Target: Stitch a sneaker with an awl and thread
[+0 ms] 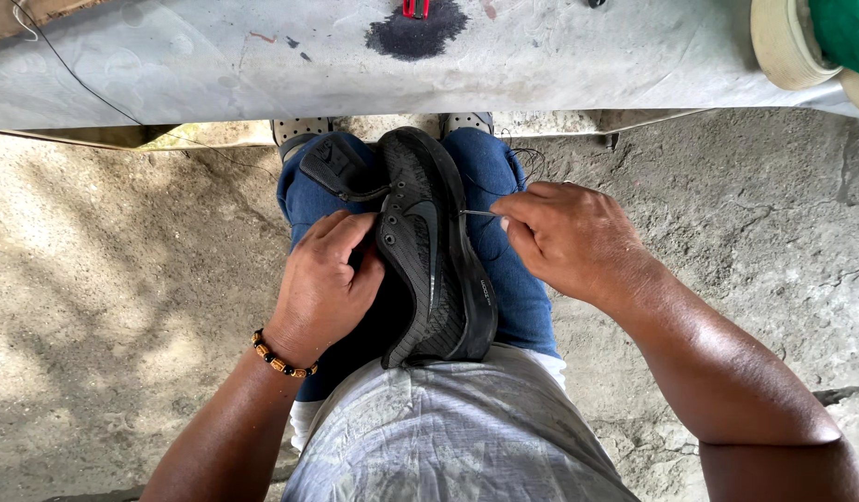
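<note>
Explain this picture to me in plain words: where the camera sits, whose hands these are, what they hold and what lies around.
There is no machine here. The single picture comes from a camera worn on a person's head, looking down at their own lap and two bare hands. The person sits with a black sports shoe resting on their knees, in blue jeans. The left hand, with a beaded bracelet at the wrist, steadies the shoe, its fingers in the opening. The right hand pinches a thin metal needle whose tip meets the shoe's edge near the sole. Thin dark thread seems to trail over the knee. Ahead lies a grey sheet-covered bench with a dark stain, a small red tool and a tape roll. The ground is rough concrete.
</note>
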